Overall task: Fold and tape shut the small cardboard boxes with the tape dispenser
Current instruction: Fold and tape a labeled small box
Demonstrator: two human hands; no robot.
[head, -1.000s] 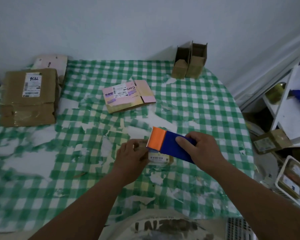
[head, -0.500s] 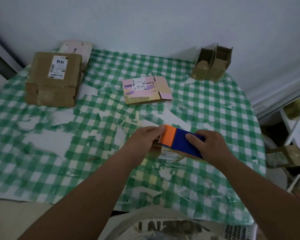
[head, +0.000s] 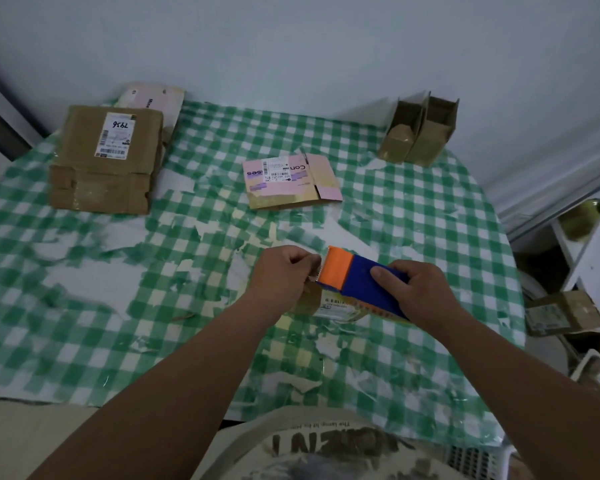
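A blue tape dispenser (head: pixel 364 284) with an orange front end is held by my right hand (head: pixel 414 289), fingers wrapped over its blue body. It hovers over a small cardboard box (head: pixel 336 304) with a white barcode label, which lies on the table mostly hidden beneath it. My left hand (head: pixel 281 275) sits right at the orange end, fingers curled and pinching the tape end at the dispenser's serrated edge. The tape itself is barely visible.
A flattened pink box (head: pixel 288 180) lies mid-table. A large brown parcel (head: pixel 108 157) sits back left over a pink box (head: pixel 153 100). Two open small boxes (head: pixel 420 131) stand against the wall. The checked tablecloth (head: pixel 84 271) is worn. Shelves and boxes (head: pixel 561 311) stand at right.
My left hand rose from the small box to the dispenser's orange end and now pinches there. The camera view shifted left and down; the dispenser stays over the box.
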